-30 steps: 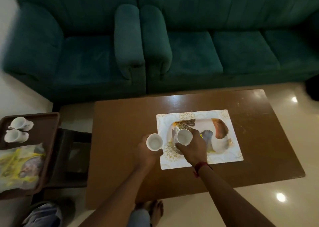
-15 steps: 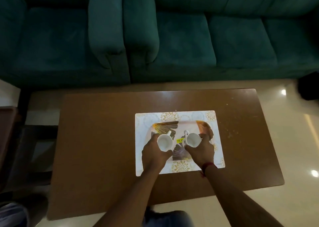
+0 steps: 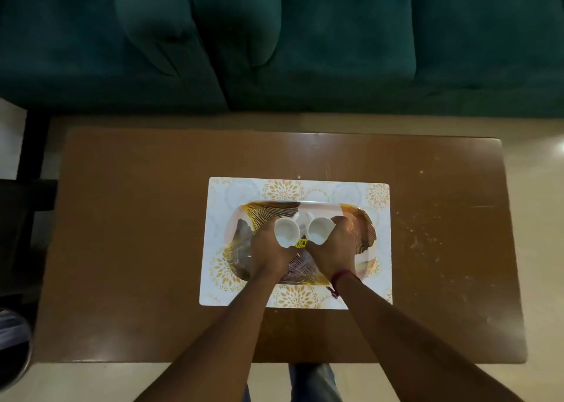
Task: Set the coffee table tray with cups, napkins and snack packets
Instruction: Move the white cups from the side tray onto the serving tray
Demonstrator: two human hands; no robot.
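Note:
A patterned tray with gold fan designs lies on a white floral placemat in the middle of the brown coffee table. My left hand is shut on a white cup over the tray's middle. My right hand is shut on a second white cup just beside the first. Both cups are empty, open side up, with their handles pointing away from me. A small yellow price sticker shows on the tray between my hands. No napkins or snack packets are in view.
A dark green sofa runs along the table's far side, with a matching armchair at the left. A dark side stand sits off the table's left end. My legs show below the near edge.
Both hands moved the two cups further over the tray and closer together, lower toward its surface. The view shifted right, so the side tray with other cups and packets left the frame.

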